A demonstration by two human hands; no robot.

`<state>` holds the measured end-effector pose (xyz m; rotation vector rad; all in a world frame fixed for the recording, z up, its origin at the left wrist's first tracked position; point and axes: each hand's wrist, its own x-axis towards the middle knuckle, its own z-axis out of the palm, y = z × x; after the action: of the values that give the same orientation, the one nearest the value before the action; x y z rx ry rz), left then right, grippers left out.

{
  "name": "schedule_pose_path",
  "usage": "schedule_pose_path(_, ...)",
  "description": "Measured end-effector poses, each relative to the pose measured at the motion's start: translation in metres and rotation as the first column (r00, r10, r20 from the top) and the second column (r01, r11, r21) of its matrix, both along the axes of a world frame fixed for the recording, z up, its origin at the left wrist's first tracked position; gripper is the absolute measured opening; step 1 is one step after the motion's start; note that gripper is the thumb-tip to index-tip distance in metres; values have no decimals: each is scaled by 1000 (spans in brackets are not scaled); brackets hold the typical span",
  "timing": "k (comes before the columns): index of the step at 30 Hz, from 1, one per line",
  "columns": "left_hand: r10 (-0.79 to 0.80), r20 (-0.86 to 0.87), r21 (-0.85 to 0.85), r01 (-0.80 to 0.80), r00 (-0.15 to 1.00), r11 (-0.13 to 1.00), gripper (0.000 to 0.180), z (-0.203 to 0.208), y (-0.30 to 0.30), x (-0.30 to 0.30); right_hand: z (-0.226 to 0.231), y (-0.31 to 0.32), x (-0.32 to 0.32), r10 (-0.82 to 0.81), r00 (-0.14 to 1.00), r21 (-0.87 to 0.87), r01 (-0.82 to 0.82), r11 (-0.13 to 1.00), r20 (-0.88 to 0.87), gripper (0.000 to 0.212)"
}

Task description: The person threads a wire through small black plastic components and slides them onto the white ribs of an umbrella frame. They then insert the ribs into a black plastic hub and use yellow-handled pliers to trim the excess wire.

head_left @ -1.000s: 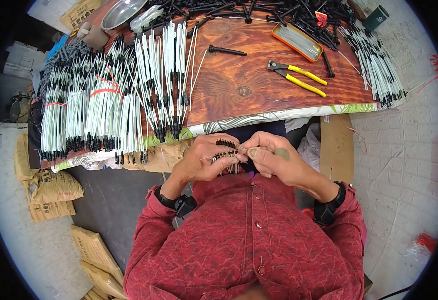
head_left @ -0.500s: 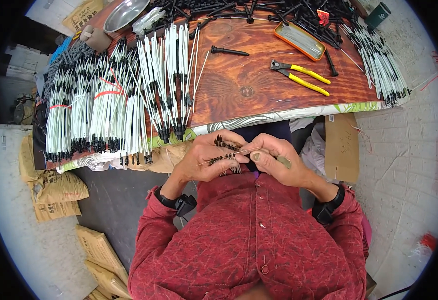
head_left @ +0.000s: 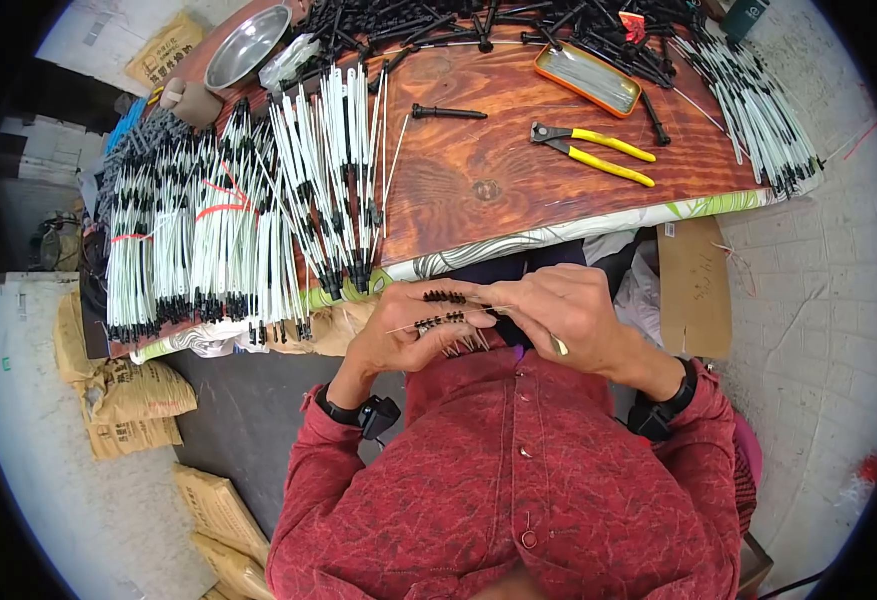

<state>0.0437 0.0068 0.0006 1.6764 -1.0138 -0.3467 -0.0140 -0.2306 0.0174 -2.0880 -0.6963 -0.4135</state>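
Note:
In front of the red patterned shirt, both hands meet just off the table's near edge. My left hand is closed around several thin wires or needles threaded with small black pieces; another dark row shows between its fingers. My right hand is bent over the left fingertips, its fingers pinching at the wires' right end. A small flat greenish piece sticks out below the right fingers; its kind is unclear. The right fingertips are partly hidden.
Bundles of white strips with black ends cover the table's left side; another bundle lies at right. On the wooden table are yellow-handled nippers, an orange-rimmed tray, a black bolt-like piece and a metal bowl.
My right hand has turned over, its back now facing up, and has moved slightly toward the left hand. The view has shifted a little. The left hand keeps its hold.

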Motion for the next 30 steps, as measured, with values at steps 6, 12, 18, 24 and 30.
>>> schedule_pose_path(6, -4, -11, 31, 4, 1000, 1000, 16, 1, -1, 2, -16, 11, -2, -2, 993, 240, 31, 970, -122, 18)
schedule_pose_path(12, -3, -66, 47, 6, 998, 999, 13, 4, -2, 2, -15, 13, -2, 11, 980, 265, 43, 963, -199, 12)
schedule_pose_path(18, -39, -84, 50, 43, 996, 998, 13, 1, 0, 6, -17, 13, 0, -55, 998, 104, 51, 993, 40, 12)
schedule_pose_path(24, -47, -52, 69, 51, 998, 996, 13, 3, -3, 3, -8, 2, -2, 312, 752, 512, 39, 858, -581, 10)
schedule_pose_path(30, -35, -22, 87, 36, 999, 996, 13, 5, -8, 1, -6, 10, -11, 75, 928, 269, 29, 963, -366, 11)
